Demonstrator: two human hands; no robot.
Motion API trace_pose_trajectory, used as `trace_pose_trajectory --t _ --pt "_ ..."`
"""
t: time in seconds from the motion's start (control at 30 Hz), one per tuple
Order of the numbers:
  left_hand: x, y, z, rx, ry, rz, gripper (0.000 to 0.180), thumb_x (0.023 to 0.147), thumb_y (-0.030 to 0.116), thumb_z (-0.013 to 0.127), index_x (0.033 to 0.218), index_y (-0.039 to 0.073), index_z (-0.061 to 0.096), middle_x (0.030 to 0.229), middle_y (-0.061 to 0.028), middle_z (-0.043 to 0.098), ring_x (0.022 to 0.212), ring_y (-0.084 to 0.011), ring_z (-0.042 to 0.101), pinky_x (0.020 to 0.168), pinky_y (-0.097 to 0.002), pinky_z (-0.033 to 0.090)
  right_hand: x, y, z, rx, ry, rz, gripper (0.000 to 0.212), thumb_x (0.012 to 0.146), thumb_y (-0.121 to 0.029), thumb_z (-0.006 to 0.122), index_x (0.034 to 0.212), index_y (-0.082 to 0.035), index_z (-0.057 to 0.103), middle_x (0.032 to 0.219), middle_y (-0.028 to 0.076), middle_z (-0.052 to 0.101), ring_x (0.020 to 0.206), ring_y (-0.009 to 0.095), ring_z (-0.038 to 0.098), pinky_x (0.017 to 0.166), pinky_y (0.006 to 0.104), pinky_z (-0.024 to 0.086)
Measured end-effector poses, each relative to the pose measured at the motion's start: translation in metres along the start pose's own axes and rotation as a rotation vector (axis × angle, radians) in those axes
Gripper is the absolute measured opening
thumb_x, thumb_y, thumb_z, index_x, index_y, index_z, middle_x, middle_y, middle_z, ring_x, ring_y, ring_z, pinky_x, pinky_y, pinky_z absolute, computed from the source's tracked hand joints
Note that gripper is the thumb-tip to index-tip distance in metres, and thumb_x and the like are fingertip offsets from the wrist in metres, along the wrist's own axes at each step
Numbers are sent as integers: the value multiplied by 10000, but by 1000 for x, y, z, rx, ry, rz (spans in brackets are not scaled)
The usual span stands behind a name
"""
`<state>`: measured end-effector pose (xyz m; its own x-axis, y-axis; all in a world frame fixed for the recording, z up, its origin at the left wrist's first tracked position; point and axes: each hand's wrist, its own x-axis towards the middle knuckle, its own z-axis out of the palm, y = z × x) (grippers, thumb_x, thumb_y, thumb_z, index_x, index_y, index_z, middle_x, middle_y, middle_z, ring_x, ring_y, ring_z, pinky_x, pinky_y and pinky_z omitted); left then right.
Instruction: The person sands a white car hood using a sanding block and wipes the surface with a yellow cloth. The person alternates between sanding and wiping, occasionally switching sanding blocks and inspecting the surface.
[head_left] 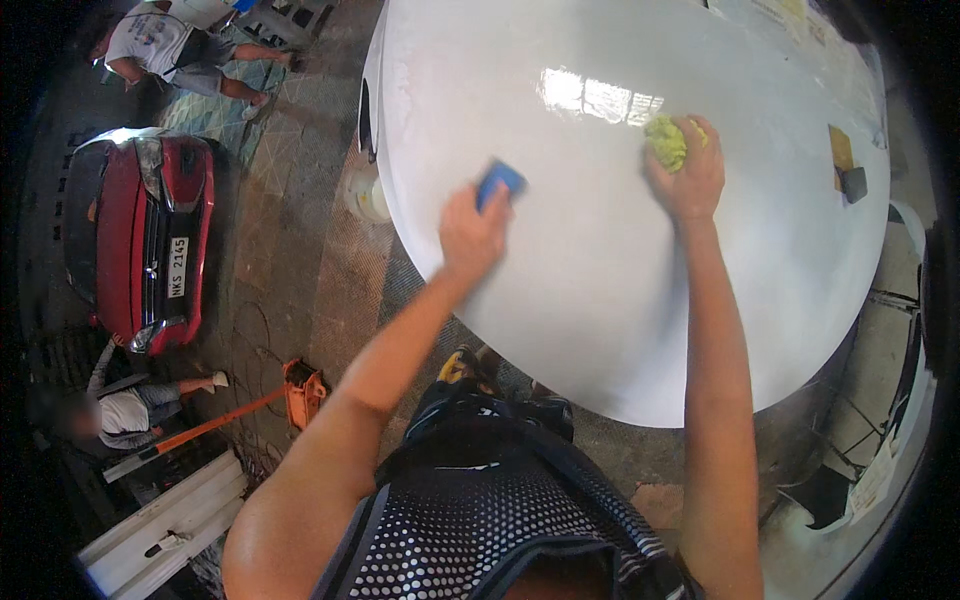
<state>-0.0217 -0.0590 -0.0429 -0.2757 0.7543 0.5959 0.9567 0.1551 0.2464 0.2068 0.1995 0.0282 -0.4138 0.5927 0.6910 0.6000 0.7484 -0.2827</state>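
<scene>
In front of me spreads a large white car hood, its surface wet and glossy. My left hand is closed around a blue sanding block, held against the left part of the hood. Farther right, my right hand grips a crumpled yellow-green cloth pressed on the panel. Window light reflects off the hood between the two hands, toward the far side.
A flat yellow piece and a small dark block lie at the hood's right. A pale bucket stands by its left edge. Left are an orange floor jack, a red car and two people, one upper, one lower.
</scene>
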Motion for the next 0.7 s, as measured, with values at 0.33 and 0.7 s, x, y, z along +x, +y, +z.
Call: trace_pose_trajectory --t 0.33,0.7 --pt "-16 42 -3 56 -4 -185 393 906 226 693 1282 111 680 970 -203 558 908 -399 567 773 -509 479 -4 1 6 -8 -29 -2 565 761 -358 853 1238 -177 610 1277 97 589 1131 336 591 939 458 513" --pt "17 0 22 363 188 -368 305 935 263 674 1213 139 699 1024 -199 600 949 -391 584 796 -527 477 -1 -3 19 11 -50 -31 555 778 -395 841 1245 -199 614 1275 85 580 1113 326 610 924 458 521"
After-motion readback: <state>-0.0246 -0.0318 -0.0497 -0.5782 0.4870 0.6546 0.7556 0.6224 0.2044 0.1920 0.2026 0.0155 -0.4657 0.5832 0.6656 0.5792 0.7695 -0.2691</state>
